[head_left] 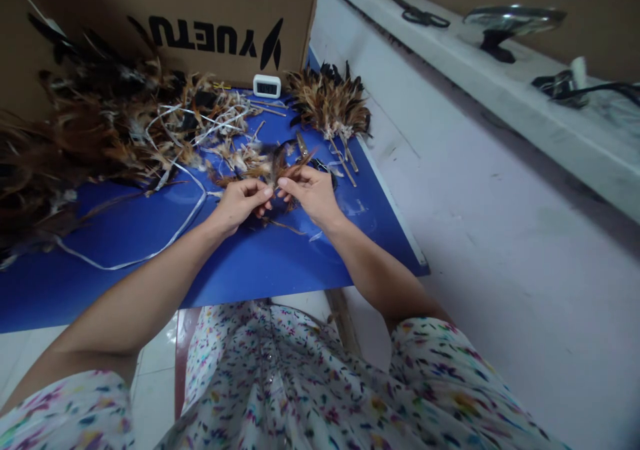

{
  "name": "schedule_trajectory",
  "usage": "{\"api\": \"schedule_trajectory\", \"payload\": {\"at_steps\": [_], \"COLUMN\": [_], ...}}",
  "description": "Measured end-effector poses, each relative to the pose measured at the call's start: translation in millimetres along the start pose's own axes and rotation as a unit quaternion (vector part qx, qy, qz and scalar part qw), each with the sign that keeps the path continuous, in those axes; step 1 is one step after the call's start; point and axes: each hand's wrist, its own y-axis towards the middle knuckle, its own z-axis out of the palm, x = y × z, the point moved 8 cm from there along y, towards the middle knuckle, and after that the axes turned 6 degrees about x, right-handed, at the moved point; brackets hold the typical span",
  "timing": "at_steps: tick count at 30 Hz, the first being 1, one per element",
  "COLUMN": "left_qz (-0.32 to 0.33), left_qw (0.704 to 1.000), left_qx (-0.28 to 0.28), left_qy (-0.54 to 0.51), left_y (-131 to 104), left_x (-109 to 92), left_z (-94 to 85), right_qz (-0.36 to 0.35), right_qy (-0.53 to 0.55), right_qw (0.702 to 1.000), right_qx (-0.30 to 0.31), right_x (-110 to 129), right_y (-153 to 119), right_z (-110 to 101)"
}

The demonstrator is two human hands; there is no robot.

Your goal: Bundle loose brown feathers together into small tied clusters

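Both of my hands meet over the blue table (pixel 260 263), fingertips pinched close together. Brown and black feathers (pixel 283 163) rise from between them. My left hand (pixel 243 202) is closed in a pinch at the base of these feathers. Thumb and fingers of my right hand (pixel 311 193) are closed on them from the other side. What lies right at the fingertips is too small to make out. Just beyond, pale loose feathers (pixel 245 160) lie on the table, and a metal tool (pixel 301 143) is partly hidden behind my right hand.
A large heap of brown feathers (pixel 115 117) with white ribbon (pixel 193 217) covers the table's left. Feather bunches on sticks (pixel 330 100) lie back right, near a small digital clock (pixel 267 87). A cardboard box (pixel 210 23) stands behind. Scissors (pixel 425 17) rest on the ledge (pixel 475 70).
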Motion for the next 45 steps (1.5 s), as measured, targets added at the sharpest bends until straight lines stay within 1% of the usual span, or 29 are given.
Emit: {"api": "schedule_trajectory", "payload": {"at_steps": [21,30,37,45], "left_qz": [0.002,0.01,0.015,0.017], "left_qw": [1.0,1.0,1.0,1.0], "left_qx": [0.004,0.009,0.009,0.01], "left_qy": [-0.014,-0.006,-0.006,-0.012], "left_y": [-0.7,0.7,0.7,0.4], "left_x": [-2.9,-2.8,-4.3,-4.9], "left_z": [2.1,2.0,1.7,2.2], "right_qz": [-0.022,-0.041,-0.035,-0.046], "right_qy": [-0.019,-0.022,-0.038,-0.039], "right_qw": [0.999,0.999,0.999,0.998], "right_qx": [-0.018,-0.012,-0.01,-0.01], "right_x": [3.5,5.7,3.3,5.5], "right_y": [-0.4,-0.7,0.1,-0.6], "right_z": [-2.9,-0.7,-0.4,-0.3]}}
